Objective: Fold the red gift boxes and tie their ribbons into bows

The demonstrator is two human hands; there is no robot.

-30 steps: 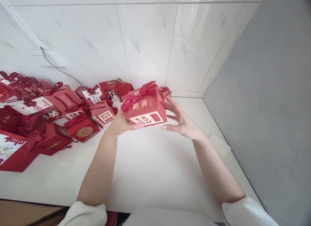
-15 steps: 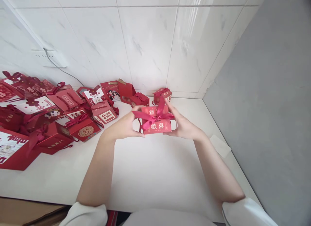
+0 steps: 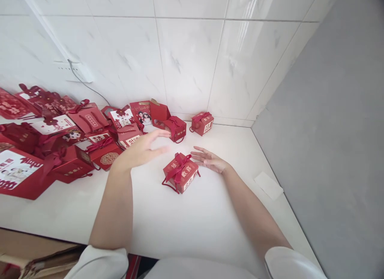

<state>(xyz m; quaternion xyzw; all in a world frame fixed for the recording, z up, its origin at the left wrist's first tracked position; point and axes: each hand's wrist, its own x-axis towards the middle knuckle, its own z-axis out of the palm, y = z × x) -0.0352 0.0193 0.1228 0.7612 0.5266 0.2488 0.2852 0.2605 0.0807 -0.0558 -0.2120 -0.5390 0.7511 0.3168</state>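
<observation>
A small red box [image 3: 181, 176] tied with a ribbon bow sits between the open, empty left hand [image 3: 141, 150] and right hand [image 3: 211, 161].

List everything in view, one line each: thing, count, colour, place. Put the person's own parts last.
small ribboned gift box: 1, red, on the counter between the hands, touched by neither.
gift boxes by the wall: 2, red, one left of the other.
pile of gift boxes and bags: count unclear, red, left side of the counter.
counter: 1, white.
paper slip: 1, white, right edge of the counter.
wall socket with cable: 1, white, on the tiled wall.
left hand: 1, open, raised left of the small box.
right hand: 1, open, fingers spread, right of the box.
</observation>
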